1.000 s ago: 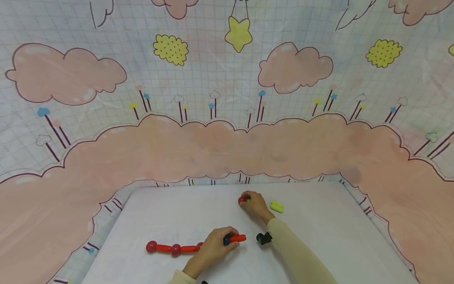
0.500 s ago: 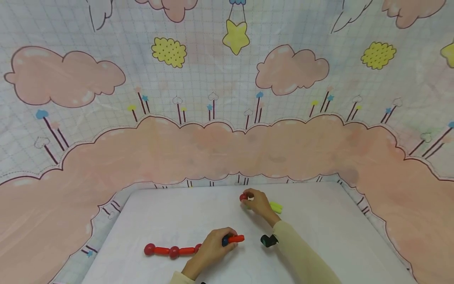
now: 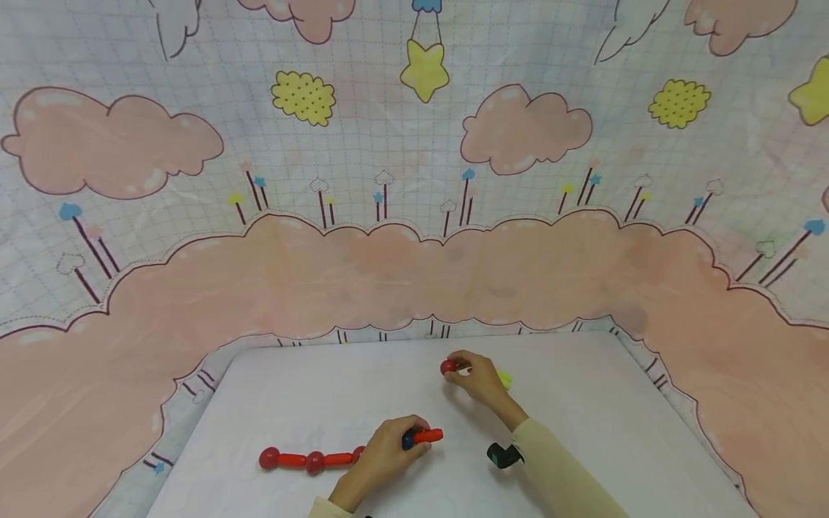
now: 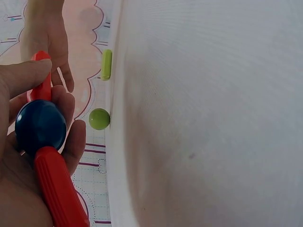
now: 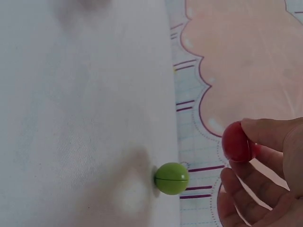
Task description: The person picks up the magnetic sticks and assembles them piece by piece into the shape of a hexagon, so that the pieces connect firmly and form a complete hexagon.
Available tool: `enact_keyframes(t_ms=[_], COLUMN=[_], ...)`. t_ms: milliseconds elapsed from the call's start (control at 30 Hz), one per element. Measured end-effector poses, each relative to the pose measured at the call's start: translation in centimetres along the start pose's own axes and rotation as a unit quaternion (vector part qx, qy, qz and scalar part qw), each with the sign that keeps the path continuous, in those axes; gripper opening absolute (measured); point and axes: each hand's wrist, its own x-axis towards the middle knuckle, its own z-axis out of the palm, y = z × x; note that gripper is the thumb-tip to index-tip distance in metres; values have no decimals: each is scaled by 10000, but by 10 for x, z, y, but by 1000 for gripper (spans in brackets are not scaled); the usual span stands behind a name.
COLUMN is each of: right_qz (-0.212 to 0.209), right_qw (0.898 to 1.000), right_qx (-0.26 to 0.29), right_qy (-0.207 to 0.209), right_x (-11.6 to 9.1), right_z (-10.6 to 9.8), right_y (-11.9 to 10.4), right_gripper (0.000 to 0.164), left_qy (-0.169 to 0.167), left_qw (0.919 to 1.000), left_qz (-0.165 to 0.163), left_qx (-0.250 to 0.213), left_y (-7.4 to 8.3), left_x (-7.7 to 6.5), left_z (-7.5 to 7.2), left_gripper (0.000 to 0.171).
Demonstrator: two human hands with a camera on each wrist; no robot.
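Note:
My left hand (image 3: 391,450) grips the right end of a toy ball-and-rod chain. Its thumb and fingers close about a blue ball (image 4: 40,126) and the red rod (image 4: 43,78) beyond it, whose tip juts out to the right. Leftward, the chain goes on with red balls (image 3: 314,462) and red rods (image 3: 292,460), partly covered by that hand. Farther back, my right hand (image 3: 482,380) pinches a single red ball (image 5: 236,142) between thumb and fingertips. In the right wrist view a green ball (image 5: 171,178) rests on the white table, lower left of this hand.
Yellow-green rods (image 3: 505,380) lie just behind the right hand, partly hidden by it. The white table (image 3: 583,403) ends at its far edge against a cloth with cloud patterns (image 3: 414,273). A black device (image 3: 504,455) sits at the right wrist.
My right hand has drawn to the right and a little nearer with the red ball, overlapping more of the yellow-green rods. The left hand keeps its hold on the chain in nearly the same place.

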Motion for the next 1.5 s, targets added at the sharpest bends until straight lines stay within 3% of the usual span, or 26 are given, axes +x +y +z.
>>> enact_keyframes(t_ms=[267,667,967,1500], right_qz=[-30,-180,-334,-585], right_qw=[9999,9994,9988,9945], right_qx=[164,305,318,449], right_qy=[18,45,-143,-739], right_x=[-19,-45,-68,-88], right_z=[-5,-12,-17,-16], right_y=[0,-1,-5,-10], right_gripper=[36,33,34,34], left_qy=[39,-45,-62,32], left_qw=[9999,9999,9999,9999], left_qz=[54,-122,-154,-100], left_qx=[96,40,2,85], left_y=[-2,-2,0,3], left_x=[-1,-1,-1,0], left_z=[1,1,-1,0], left_gripper=[23,25,26,27])
